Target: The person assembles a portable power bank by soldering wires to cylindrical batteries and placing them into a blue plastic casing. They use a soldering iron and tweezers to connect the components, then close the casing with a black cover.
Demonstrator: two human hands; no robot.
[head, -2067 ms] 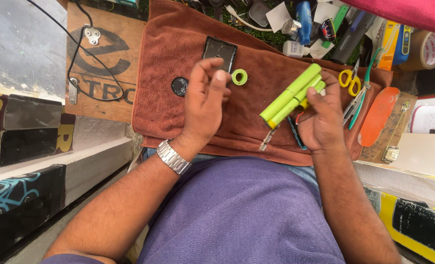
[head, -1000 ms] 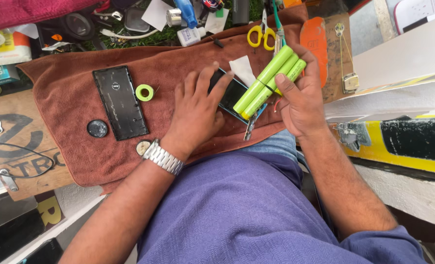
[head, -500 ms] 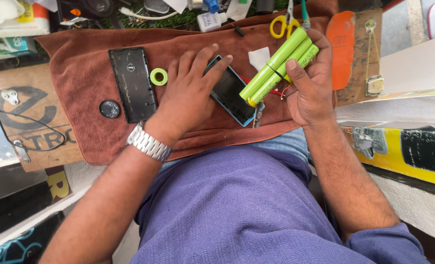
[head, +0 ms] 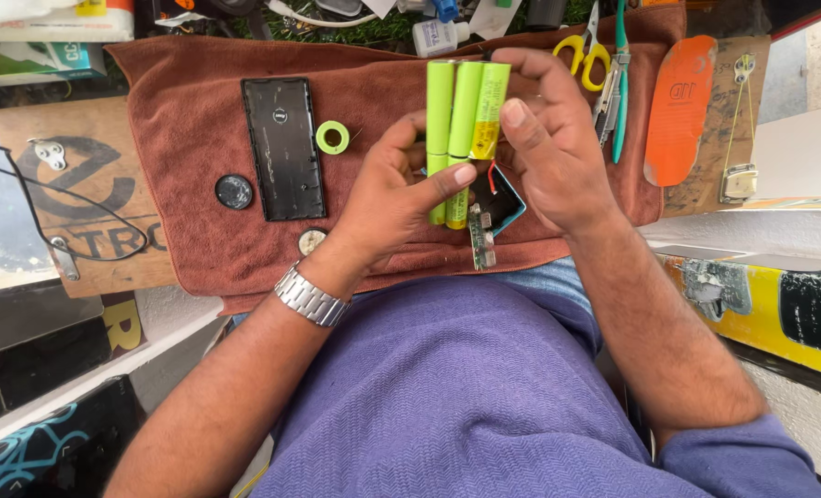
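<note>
I grip the green cell pack [head: 464, 120] with both hands: left hand [head: 387, 203] near end, right hand [head: 553, 152] far end. Stiff, light, I judge; thin wires to the circuit board [head: 481, 242] look fragile, so hold the cells.

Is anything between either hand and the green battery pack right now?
Nothing visible: both the left hand and right hand already grip the green battery pack directly, above the brown towel.
</note>
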